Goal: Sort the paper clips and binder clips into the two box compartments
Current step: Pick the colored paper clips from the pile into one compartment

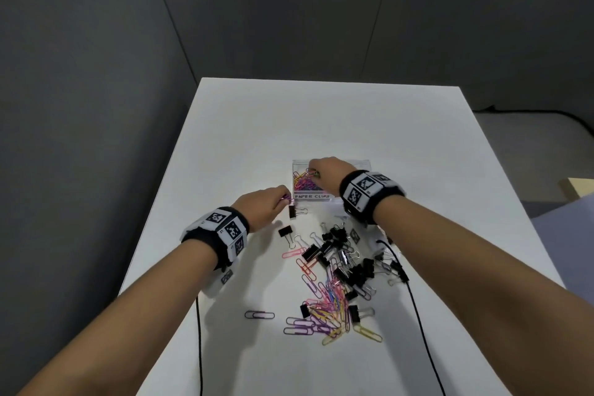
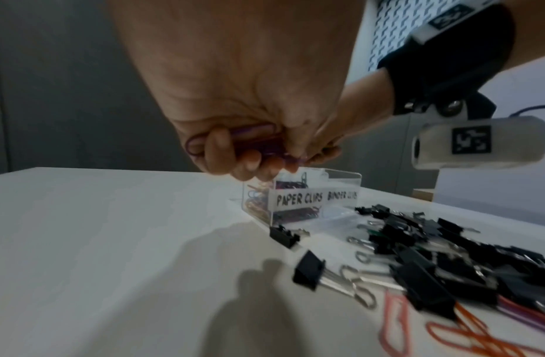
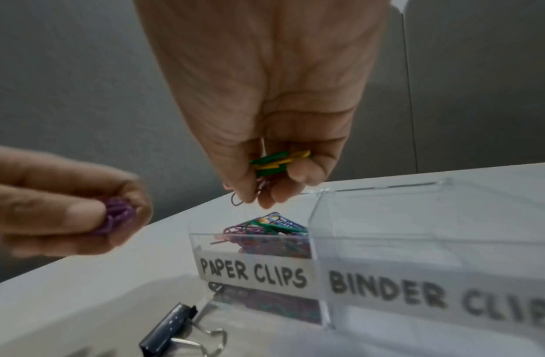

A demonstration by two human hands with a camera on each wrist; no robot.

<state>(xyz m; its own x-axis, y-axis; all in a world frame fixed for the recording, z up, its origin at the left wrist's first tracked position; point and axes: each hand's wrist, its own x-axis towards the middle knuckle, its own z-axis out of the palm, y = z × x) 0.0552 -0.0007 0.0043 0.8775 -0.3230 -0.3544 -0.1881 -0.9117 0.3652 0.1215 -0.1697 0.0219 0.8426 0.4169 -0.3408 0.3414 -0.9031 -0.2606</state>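
Note:
A clear two-compartment box [image 1: 364,167] [image 2: 341,177] [image 3: 387,190] stands mid-table, labelled PAPER CLIPS on the left and BINDER CLIPS on the right. Coloured paper clips [image 1: 303,183] [image 3: 265,232] fill the left compartment. My right hand [image 1: 316,170] [image 3: 265,178] hovers over that compartment, pinching green and yellow paper clips [image 3: 280,160]. My left hand [image 1: 284,199] [image 2: 249,154] is just left of the box front, holding purple paper clips [image 2: 249,137] [image 3: 115,212]. Black binder clips [image 1: 347,264] [image 2: 433,253] and loose paper clips [image 1: 324,309] lie mixed in a heap nearer me.
A lone binder clip [image 1: 294,211] [image 3: 173,331] lies at the box's front left corner, another [image 1: 286,231] just below it. Two paper clips [image 1: 259,314] lie apart at the left. Black cables [image 1: 418,315] run across the white table [image 1: 321,119]. Grey walls surround it.

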